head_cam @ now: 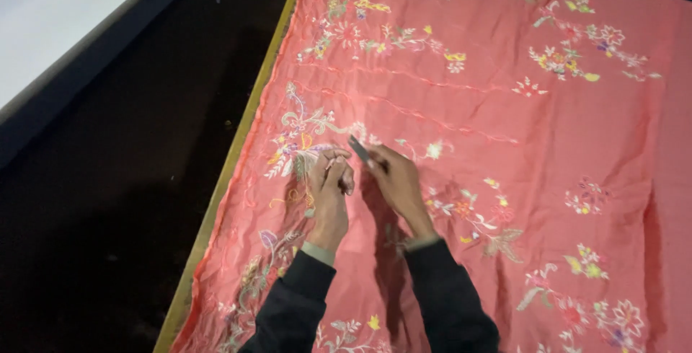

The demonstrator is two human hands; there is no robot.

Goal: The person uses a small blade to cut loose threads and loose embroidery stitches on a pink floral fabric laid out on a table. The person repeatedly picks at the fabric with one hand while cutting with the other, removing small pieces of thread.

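I am looking down at a large salmon-pink cloth [504, 108] that is lying spread over the bench [216, 201], whose yellow edge is showing along the left side of the cloth. The cloth is looking thin and a little shiny, with soft wrinkles, and it is carrying embroidered flowers and leaves in yellow, white, green, red and purple; two faint stitched lines are running across it above the hands. The left hand [330, 183] is resting on the cloth near its left edge, just beside a cluster of embroidered flowers [299, 144], and its fingers are curling together and pinching something very thin, probably a thread or a bit of the cloth, but I cannot tell which. The right hand [396, 180] is lying just beside the left one, and its grip is closing around a small grey tool [359, 149], which is pointing up and to the left; it is too small for me to say what kind of tool it is. Both arms are wearing dark sleeves [447, 295]. To the left of the bench a dark floor [108, 216] is showing, and a pale surface [58, 14] is standing in the upper left corner.
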